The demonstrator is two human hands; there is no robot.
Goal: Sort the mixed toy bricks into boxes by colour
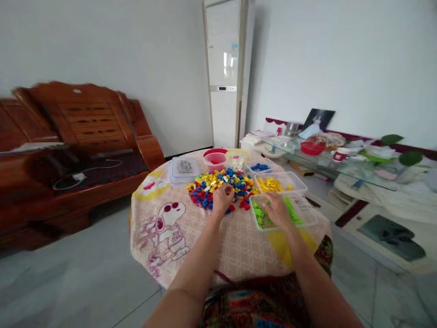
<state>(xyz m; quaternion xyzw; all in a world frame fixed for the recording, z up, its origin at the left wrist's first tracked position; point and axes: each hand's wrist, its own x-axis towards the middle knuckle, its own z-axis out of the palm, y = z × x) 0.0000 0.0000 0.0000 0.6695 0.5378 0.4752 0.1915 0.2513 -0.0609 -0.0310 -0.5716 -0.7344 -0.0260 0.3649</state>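
Observation:
A heap of mixed toy building bricks (208, 182) in red, blue, yellow and white lies on the cloth-covered round table. My left hand (222, 199) is at the near edge of this heap, fingers curled together; what they hold, if anything, is too small to make out. Over a clear plastic box (309, 218) with light green bricks (292, 212), my right hand (277, 210) reaches in with its fingers apart. Behind it, another clear box (298, 181) contains yellow bricks (269, 184). Farther back, a third box (272, 166) has blue bricks (260, 167).
A pink-rimmed tub (215, 159) with red pieces and a tub of white bricks (238, 163) stand at the back. A clear lid (185, 169) lies left of the heap. Beyond the table are a wooden bench (88, 118) and a cluttered glass shelf (362, 171).

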